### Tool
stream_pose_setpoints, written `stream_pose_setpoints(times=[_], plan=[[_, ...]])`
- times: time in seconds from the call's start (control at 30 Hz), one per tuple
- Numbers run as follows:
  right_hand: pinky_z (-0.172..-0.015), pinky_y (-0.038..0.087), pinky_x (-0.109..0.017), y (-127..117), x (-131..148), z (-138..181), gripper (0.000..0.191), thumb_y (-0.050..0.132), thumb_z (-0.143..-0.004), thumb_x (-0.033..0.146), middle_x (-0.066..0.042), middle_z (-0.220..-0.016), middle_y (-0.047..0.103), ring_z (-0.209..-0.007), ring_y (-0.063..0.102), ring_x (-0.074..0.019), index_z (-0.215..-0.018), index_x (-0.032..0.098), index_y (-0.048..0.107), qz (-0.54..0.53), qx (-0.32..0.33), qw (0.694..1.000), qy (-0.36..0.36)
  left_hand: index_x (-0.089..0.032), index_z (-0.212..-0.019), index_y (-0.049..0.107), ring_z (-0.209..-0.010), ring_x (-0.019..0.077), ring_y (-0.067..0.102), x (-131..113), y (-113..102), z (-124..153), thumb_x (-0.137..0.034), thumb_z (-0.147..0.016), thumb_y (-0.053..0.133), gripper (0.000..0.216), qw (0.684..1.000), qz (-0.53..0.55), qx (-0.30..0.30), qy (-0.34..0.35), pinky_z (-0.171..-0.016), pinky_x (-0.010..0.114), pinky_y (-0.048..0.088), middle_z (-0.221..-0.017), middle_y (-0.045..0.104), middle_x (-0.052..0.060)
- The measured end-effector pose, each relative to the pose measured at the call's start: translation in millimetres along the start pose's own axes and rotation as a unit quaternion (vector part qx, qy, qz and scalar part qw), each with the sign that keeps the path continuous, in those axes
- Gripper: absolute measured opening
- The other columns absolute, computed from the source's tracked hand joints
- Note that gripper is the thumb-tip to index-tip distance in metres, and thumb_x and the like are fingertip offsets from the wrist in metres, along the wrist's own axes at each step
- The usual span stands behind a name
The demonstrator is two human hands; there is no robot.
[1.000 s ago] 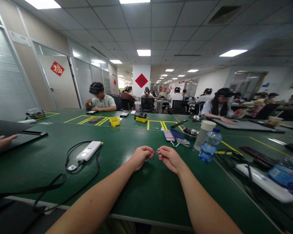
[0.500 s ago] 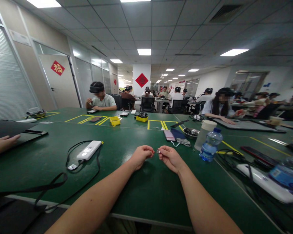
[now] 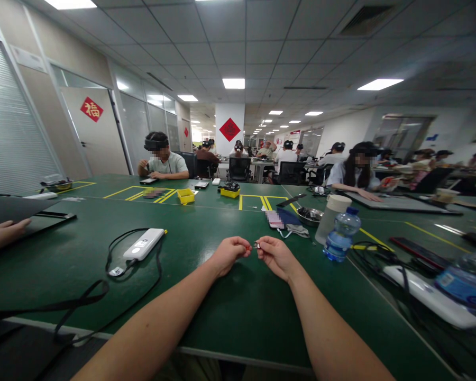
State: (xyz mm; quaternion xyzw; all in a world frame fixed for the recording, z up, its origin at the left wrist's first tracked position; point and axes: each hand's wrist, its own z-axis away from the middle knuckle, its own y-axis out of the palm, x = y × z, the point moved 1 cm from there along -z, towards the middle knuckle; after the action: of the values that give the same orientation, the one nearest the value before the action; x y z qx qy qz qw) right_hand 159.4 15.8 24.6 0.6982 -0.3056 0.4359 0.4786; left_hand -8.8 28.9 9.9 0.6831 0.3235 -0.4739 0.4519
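Above the green table (image 3: 238, 307), my two hands face each other with only a narrow gap between the fingertips. My right hand (image 3: 276, 256) is closed in a pinch on a small shiny metal piece (image 3: 256, 245), too small to name. The piece pokes out toward the left fingers. My left hand (image 3: 230, 255) is closed as well, thumb and fingertips pressed together. Whatever lies between the left fingertips, if anything, is too small to make out.
Left of my arms lies a white power bank (image 3: 144, 244) with a black cable. To the right stand a blue-capped water bottle (image 3: 341, 235), a pale tumbler (image 3: 332, 217) and a metal bowl (image 3: 310, 215). Yellow trays (image 3: 186, 196) sit farther back. Another person's hand (image 3: 8, 231) holds a dark panel.
My hands keep nearly the same pose, the gap between fingertips and metal piece looking slightly narrower. The whole view has shifted very slightly.
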Motion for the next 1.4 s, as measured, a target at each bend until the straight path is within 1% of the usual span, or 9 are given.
stream_pose_setpoints(times=[0.17, 0.37, 0.5, 0.67, 0.87, 1.0, 1.13, 1.23, 1.4], plan=[[-0.053, 0.044, -0.021, -2.2, -2.3, -1.8, 0.013, 0.07, -0.068, 0.02, -0.002, -0.072, 0.063, -0.055, 0.053, -0.0077, -0.077, 0.014, 0.064, -0.013, 0.015, 1.0, -0.003, -0.01, -0.074, 0.06, -0.062, 0.0115, 0.059, 0.6, 0.1, -1.2, -0.009, -0.06, 0.063, 0.015, 0.999, -0.029, -0.018, 0.01, -0.064, 0.025, 0.046, -0.073, 0.064, 0.006], [-0.052, 0.044, -0.021, -2.3, -2.4, -1.3, 0.01, 0.07, -0.069, 0.018, -0.002, -0.068, 0.062, -0.055, 0.053, -0.0079, -0.077, 0.014, 0.064, -0.019, 0.017, 1.0, -0.002, -0.009, -0.076, 0.062, -0.066, 0.0123, 0.06, -0.5, -1.1, -2.6, -0.005, -0.059, 0.06, 0.017, 1.0, -0.005, -0.025, -0.008, -0.067, 0.025, 0.047, -0.074, 0.065, 0.008], [-0.052, 0.044, -0.021, -2.5, -3.2, -1.7, 0.01, 0.069, -0.07, 0.019, -0.002, -0.068, 0.062, -0.055, 0.053, -0.0081, -0.077, 0.014, 0.064, -0.02, 0.018, 1.0, -0.004, -0.01, -0.076, 0.061, -0.065, 0.0117, 0.061, 0.3, -3.0, -2.7, -0.006, -0.061, 0.06, 0.016, 1.0, -0.005, -0.029, -0.006, -0.068, 0.025, 0.048, -0.074, 0.065, 0.008], [-0.052, 0.044, -0.021, -3.5, -4.3, -2.5, 0.012, 0.07, -0.069, 0.019, -0.002, -0.069, 0.062, -0.055, 0.053, -0.008, -0.077, 0.013, 0.064, -0.015, 0.019, 1.0, -0.002, -0.01, -0.074, 0.061, -0.063, 0.0112, 0.06, 1.3, -1.4, -1.9, -0.007, -0.06, 0.062, 0.015, 0.999, -0.03, -0.031, 0.002, -0.064, 0.024, 0.047, -0.072, 0.064, 0.006], [-0.053, 0.045, -0.021, -3.9, -4.1, -2.4, 0.012, 0.07, -0.069, 0.019, -0.002, -0.07, 0.062, -0.055, 0.054, -0.0083, -0.078, 0.014, 0.064, -0.017, 0.02, 1.0, -0.001, -0.009, -0.075, 0.061, -0.064, 0.0112, 0.061, 2.2, -3.1, -3.3, -0.004, -0.06, 0.059, 0.016, 0.999, -0.015, -0.037, -0.013, -0.067, 0.025, 0.048, -0.072, 0.064, 0.007], [-0.053, 0.045, -0.021, -2.0, -2.7, -1.6, 0.011, 0.069, -0.07, 0.018, -0.002, -0.069, 0.062, -0.056, 0.054, -0.0083, -0.078, 0.014, 0.064, -0.018, 0.022, 1.0, 0.0, -0.01, -0.076, 0.062, -0.064, 0.0117, 0.061, 1.3, -3.6, -3.8, -0.008, -0.061, 0.062, 0.015, 0.999, -0.02, -0.041, -0.011, -0.068, 0.025, 0.048, -0.071, 0.064, 0.007], [-0.056, 0.045, -0.023, -1.7, -3.3, -1.4, 0.011, 0.069, -0.069, 0.016, -0.003, -0.075, 0.064, -0.058, 0.054, -0.0088, -0.079, 0.015, 0.063, -0.026, 0.03, 0.999, -0.002, -0.01, -0.074, 0.061, -0.061, 0.0112, 0.06, -0.8, 0.2, -1.1, -0.008, -0.061, 0.064, 0.014, 0.998, -0.041, -0.044, 0.001, -0.064, 0.024, 0.047, -0.068, 0.063, 0.006], [-0.059, 0.044, -0.024, -2.2, -4.7, -1.9, 0.012, 0.068, -0.069, 0.014, -0.003, -0.08, 0.064, -0.06, 0.054, -0.009, -0.079, 0.015, 0.062, -0.032, 0.036, 0.999, -0.01, -0.01, -0.076, 0.062, -0.063, 0.0116, 0.06, -2.5, 4.4, 1.8, -0.009, -0.061, 0.065, 0.015, 0.999, -0.037, -0.029, -0.007, -0.064, 0.024, 0.047, -0.07, 0.064, 0.006], [-0.057, 0.041, -0.025, -3.1, -5.6, -3.4, 0.009, 0.061, -0.072, 0.015, -0.004, -0.075, 0.062, -0.058, 0.052, -0.0095, -0.081, 0.016, 0.061, -0.058, 0.042, 0.997, 0.004, -0.009, -0.08, 0.064, -0.068, 0.0127, 0.061, -4.2, 8.5, 3.6, -0.013, -0.064, 0.066, 0.016, 1.0, -0.004, 0.011, -0.028, -0.071, 0.026, 0.048, -0.077, 0.066, 0.009]])
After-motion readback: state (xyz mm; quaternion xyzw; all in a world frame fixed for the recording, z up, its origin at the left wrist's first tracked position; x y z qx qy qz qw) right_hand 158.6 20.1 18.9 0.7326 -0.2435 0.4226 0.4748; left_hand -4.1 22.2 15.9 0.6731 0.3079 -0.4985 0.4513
